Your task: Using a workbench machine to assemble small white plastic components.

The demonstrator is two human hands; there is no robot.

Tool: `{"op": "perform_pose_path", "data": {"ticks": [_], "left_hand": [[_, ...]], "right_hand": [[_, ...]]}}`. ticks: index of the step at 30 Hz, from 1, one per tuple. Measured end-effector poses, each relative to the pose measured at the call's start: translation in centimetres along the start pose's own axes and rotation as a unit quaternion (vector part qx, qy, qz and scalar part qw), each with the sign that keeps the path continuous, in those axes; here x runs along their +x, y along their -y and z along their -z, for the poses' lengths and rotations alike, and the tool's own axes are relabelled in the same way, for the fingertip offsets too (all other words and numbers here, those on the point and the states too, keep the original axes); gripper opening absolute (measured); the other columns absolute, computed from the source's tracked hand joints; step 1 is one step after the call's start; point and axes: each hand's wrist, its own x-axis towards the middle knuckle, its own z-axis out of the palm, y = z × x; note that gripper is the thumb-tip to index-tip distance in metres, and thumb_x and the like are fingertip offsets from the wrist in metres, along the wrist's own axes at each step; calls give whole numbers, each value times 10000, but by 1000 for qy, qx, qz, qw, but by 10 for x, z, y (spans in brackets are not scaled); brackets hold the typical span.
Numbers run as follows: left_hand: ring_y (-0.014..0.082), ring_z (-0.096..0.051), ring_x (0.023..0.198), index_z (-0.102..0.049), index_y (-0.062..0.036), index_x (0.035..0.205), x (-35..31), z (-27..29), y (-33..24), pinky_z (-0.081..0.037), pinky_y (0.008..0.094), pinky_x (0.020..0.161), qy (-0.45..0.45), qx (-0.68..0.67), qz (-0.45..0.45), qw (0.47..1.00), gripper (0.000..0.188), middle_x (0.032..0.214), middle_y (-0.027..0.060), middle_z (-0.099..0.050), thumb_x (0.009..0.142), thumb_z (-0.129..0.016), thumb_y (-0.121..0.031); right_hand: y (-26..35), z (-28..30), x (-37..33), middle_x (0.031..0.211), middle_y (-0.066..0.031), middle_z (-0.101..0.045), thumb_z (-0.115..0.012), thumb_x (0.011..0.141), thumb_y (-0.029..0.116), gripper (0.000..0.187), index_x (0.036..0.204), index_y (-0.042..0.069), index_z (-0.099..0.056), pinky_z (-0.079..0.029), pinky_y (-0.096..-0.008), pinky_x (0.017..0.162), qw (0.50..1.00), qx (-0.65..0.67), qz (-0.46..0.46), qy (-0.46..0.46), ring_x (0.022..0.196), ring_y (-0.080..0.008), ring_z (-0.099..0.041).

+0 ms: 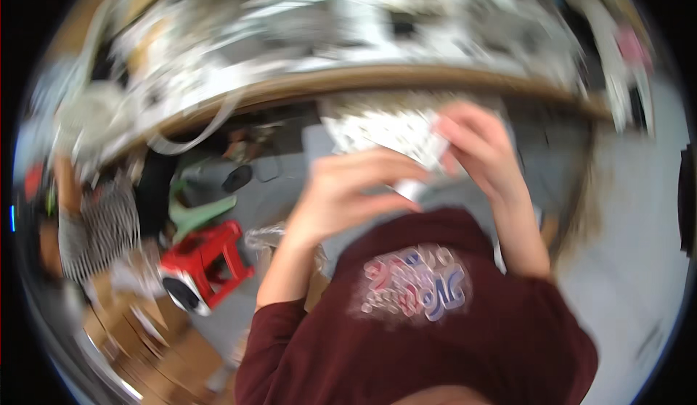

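Note:
My left hand [353, 189] is curled, thumb and fingers bent around a small white piece [411, 189] at their tips. Beside it, a little higher, my right hand [479, 147] pinches another white piece [437, 152] between thumb and fingers. Motion blur hides the exact kind of both pieces. Just beyond my hands, below the bench edge, lies a container of many small white pieces [381, 131], its outline smeared. Both hands are in front of my dark red shirt, close to each other.
A cluttered workbench [348, 80] with a brown edge curves across the far side. On the left are a red stool [207, 254], a pale green stool [190, 216] and cardboard boxes [185, 347]. Another person in a striped top [109, 223] is at the far left.

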Motion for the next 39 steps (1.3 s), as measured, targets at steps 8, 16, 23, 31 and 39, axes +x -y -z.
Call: {"op": "perform_pose_path", "data": {"ticks": [8, 16, 23, 31, 39], "left_hand": [[276, -653, 740, -637, -48, 811, 0, -2, 9, -515, 398, 604, -26, 190, -191, 963, 82, 777, 81, -617, 751, -650, -104], [253, -656, 781, -672, -66, 860, -39, -6, -5, -528, 388, 627, -205, 273, -152, 928, 115, 790, 63, -625, 770, -672, -138], [227, -661, 798, -722, -139, 890, -52, 7, -9, -533, 376, 639, -240, 267, -135, 923, 210, 794, 19, -636, 684, -751, -170], [205, -641, 841, -674, -138, 967, -62, -5, 4, -523, 350, 639, -228, 242, -136, 933, 237, 868, -2, -617, 736, -723, -152], [212, -650, 829, -696, -145, 943, -62, -7, 8, -530, 360, 649, -216, 232, -129, 940, 233, 836, 4, -623, 717, -743, -174]], "right_hand": [[-10, 2, 13, 737, 13, -501, -582, 1003, 160, 169, 874, 75, -513, -294, -168, 433, 978, -130, 134, -93, 498, -25, -391], [-51, 9, 37, 1035, -73, -583, -501, 1013, 176, 279, 1219, -7, -542, -467, -259, 718, 956, -265, 123, 38, 846, -132, -577], [-89, -4, 7, 1243, -222, -538, -645, 684, 101, 655, 1324, 15, -541, -342, -530, 1044, 539, -707, 327, 322, 1187, -392, -475], [-141, 45, 28, 1117, -150, -650, -666, 822, 185, 395, 1196, 63, -628, -339, -538, 1030, 496, -756, 287, 315, 1118, -347, -570], [-151, 74, 53, 1009, -172, -678, -675, 790, 119, 290, 1073, 56, -666, -438, -501, 835, 503, -741, 336, 292, 933, -372, -628]]}}
